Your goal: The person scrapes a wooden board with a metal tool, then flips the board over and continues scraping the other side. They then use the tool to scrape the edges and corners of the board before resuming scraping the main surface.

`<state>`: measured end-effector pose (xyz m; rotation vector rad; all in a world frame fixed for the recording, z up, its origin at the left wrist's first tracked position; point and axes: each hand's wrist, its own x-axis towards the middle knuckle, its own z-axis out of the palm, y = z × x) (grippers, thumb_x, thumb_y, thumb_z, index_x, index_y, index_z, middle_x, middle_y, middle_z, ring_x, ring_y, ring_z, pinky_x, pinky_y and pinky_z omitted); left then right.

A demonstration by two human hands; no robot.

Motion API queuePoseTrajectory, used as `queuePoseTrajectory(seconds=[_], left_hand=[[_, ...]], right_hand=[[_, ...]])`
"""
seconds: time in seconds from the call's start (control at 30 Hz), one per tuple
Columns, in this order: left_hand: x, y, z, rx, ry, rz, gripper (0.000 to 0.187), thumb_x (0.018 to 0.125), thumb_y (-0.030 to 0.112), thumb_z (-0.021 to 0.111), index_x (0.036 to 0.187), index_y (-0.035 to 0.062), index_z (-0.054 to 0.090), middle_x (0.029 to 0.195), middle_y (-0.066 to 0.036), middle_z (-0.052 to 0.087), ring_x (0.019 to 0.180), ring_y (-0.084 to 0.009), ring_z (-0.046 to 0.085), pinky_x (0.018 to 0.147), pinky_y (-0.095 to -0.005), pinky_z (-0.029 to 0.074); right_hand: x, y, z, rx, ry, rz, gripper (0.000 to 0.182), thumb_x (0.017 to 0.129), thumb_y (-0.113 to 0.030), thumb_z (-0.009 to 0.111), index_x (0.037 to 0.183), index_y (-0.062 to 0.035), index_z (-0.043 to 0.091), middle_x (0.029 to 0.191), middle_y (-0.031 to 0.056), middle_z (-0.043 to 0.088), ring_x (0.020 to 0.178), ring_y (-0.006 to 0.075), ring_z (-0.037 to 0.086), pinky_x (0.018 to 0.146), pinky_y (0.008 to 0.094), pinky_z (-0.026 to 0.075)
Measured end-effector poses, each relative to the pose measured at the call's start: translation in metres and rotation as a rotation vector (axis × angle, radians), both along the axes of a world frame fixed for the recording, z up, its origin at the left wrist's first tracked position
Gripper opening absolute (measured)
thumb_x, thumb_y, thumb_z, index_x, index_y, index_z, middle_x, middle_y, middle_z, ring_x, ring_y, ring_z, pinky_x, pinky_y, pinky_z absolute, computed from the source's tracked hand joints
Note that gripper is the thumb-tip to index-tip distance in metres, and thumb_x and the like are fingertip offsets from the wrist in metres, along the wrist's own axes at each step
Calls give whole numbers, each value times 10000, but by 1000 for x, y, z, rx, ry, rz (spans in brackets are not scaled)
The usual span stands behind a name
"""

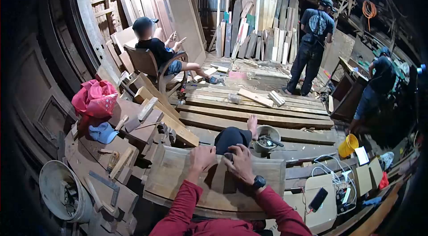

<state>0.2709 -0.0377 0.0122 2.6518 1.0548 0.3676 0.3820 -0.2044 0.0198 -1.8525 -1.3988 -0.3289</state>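
And here at six o'clock is the broad brown wooden panel (pixel 178 182), lying flat in front of the person in red sleeves. The hands are apart but close: the right hand (pixel 242 164) is closed around a small dark block (pixel 228 157), down by the panel; the left hand (pixel 203 157) curls at its far edge, gripping or merely pressing, I can't tell. As for progress, the panel looks to be in one piece already, its face bare and patchy in tone, so I'd judge the surface unfinished; how much is left doesn't show.

Moving outward: a pale round bucket (pixel 273 133) just beyond, at four o'clock; a dark L-shaped square (pixel 114 195) between seven and eight; a yellow bucket (pixel 343 149) past three. One person (pixel 154 51) sits near ten, another (pixel 312 44) stands at two.
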Motion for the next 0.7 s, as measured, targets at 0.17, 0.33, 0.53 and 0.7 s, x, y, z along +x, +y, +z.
queuePoseTrajectory(seconds=[0.17,0.33,0.53,0.7], left_hand=[[-2,-1,7,-21,20,7,497,998,451,508,907,58,797,886,-214,747,852,-391,739,797,-508,580],[-3,-1,8,-30,4,-2,501,1002,457,501,921,62,798,902,-212,750,861,-395,738,806,-518,576],[-4,1,1,-30,-5,1,497,999,457,509,912,64,800,892,-209,751,853,-394,738,808,-518,574],[1,3,-9,-9,-17,-7,495,997,459,513,892,71,801,882,-208,750,850,-393,737,798,-511,577]], right_hand=[[1,1,6,-24,208,-185,303,900,-324,709,1090,-91,750,1150,128,601,1132,325,506,913,456,402],[4,-2,4,85,271,-35,300,917,-233,687,1154,-48,696,980,214,698,933,389,662,847,459,483],[-9,-4,11,37,522,-93,547,907,-194,678,1411,-77,503,1029,312,686,928,476,689,802,504,546],[-9,-3,12,57,453,120,616,873,-166,708,1432,-91,460,885,275,662,825,457,681,702,485,525]])
